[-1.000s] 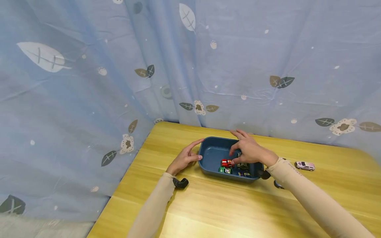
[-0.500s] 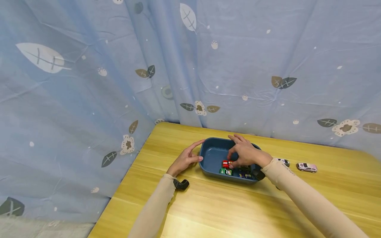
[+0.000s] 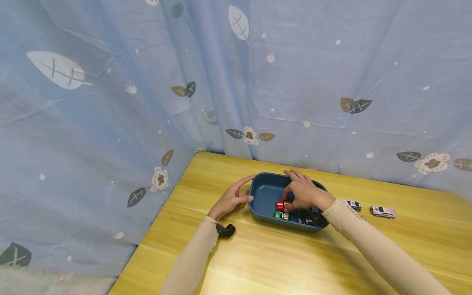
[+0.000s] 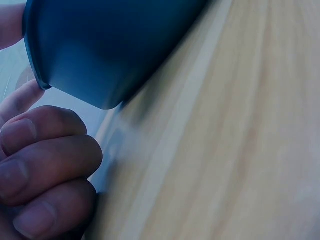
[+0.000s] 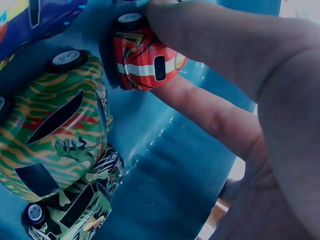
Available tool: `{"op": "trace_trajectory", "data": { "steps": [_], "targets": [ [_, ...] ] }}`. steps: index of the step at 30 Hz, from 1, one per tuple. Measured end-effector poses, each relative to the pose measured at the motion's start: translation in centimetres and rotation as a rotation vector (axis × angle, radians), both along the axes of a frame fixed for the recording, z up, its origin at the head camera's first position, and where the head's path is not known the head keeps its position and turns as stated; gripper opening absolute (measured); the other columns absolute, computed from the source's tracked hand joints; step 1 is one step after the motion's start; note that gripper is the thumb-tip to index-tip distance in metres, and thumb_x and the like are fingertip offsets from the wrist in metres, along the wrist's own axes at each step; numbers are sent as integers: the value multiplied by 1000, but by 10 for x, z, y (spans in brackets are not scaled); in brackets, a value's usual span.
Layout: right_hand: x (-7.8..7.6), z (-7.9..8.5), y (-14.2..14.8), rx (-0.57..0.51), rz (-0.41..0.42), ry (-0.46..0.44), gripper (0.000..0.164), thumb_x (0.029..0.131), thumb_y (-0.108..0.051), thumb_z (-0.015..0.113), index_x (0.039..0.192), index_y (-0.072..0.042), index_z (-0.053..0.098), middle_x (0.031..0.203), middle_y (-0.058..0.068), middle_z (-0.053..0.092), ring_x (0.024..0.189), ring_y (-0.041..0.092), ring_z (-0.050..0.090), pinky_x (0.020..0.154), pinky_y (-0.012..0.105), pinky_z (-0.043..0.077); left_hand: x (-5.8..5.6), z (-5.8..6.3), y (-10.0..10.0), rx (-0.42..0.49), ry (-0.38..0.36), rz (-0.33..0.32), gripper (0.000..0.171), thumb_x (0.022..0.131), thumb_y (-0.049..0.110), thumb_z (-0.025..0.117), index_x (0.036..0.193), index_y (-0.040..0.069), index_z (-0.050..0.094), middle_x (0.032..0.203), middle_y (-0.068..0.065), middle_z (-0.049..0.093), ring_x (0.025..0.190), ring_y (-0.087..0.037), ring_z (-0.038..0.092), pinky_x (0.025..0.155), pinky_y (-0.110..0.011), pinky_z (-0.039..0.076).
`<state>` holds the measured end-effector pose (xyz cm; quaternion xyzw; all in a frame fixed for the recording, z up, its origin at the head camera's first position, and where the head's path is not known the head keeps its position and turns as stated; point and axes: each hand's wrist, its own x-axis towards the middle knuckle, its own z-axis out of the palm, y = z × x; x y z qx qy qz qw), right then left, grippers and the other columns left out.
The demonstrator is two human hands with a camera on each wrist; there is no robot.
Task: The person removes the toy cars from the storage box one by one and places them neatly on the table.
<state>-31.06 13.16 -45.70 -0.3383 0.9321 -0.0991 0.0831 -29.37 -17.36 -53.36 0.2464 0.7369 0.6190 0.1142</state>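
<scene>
A blue plastic box [image 3: 267,196] stands on the table. My left hand [image 3: 229,201] rests at its left end, with the thumb and straight index finger touching the rim. The other left fingers [image 4: 52,175] are curled beside the box, clear of it. Inside the box, my right hand [image 3: 304,192] pinches a red toy car [image 5: 145,62] with a white stripe between thumb and index finger. A green toy car [image 3: 281,215] lies just in front of it. A tiger-striped toy car [image 5: 60,130], a green-and-black one [image 5: 82,210] and a blue one [image 5: 37,22] are near the hand.
Right of the box, a white-and-dark toy car [image 3: 353,205] and a white-and-pink toy car [image 3: 382,212] stand on the wooden table [image 3: 273,262]. Another toy is mostly hidden by the right sleeve. A blue patterned curtain [image 3: 306,82] hangs behind and to the left.
The right hand has lowered slightly in the box and its thumb and index finger have closed on the red toy car. The left hand stays at the rim. The head view has shifted slightly.
</scene>
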Motion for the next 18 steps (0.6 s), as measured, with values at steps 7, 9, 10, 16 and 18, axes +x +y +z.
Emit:
{"op": "trace_trajectory", "data": {
  "steps": [7, 9, 10, 16, 18],
  "targets": [
    [-1, -1, -1, 1, 4, -15, 18, 80, -41, 93, 83, -32, 78, 167, 31, 30, 154, 56, 24, 113, 79, 30, 1, 1, -1, 9, -6, 2, 72, 102, 18, 69, 165, 32, 39, 52, 2, 33, 42, -16, 29, 48, -25, 28],
    [-1, -1, 0, 6, 10, -16, 18, 81, -41, 92, 85, -31, 78, 168, 31, 29, 154, 56, 24, 113, 78, 30, 1, 1, -1, 7, -6, 3, 72, 102, 18, 69, 165, 32, 39, 52, 2, 34, 42, -16, 29, 48, -25, 28],
    [-1, -1, 0, 9, 12, -15, 17, 82, -41, 92, 86, -31, 78, 168, 31, 29, 154, 55, 24, 113, 78, 30, 1, 1, -1, 9, -6, 4, 72, 102, 18, 69, 165, 33, 39, 52, 2, 34, 42, -15, 29, 48, -25, 28],
    [0, 3, 4, 10, 20, -46, 12, 90, -37, 86, 95, -28, 80, 169, 31, 27, 156, 53, 21, 115, 78, 25, 1, 1, -1, 13, -2, -7, 71, 102, 17, 69, 165, 30, 39, 51, 3, 33, 42, -16, 28, 47, -26, 28],
    [0, 6, 6, -1, 19, -60, 11, 92, -35, 84, 98, -26, 80, 169, 30, 27, 157, 53, 19, 116, 79, 21, 0, 0, 0, 6, 2, -8, 71, 102, 18, 69, 165, 30, 39, 51, 3, 33, 42, -17, 28, 48, -26, 29]
  ]
}}
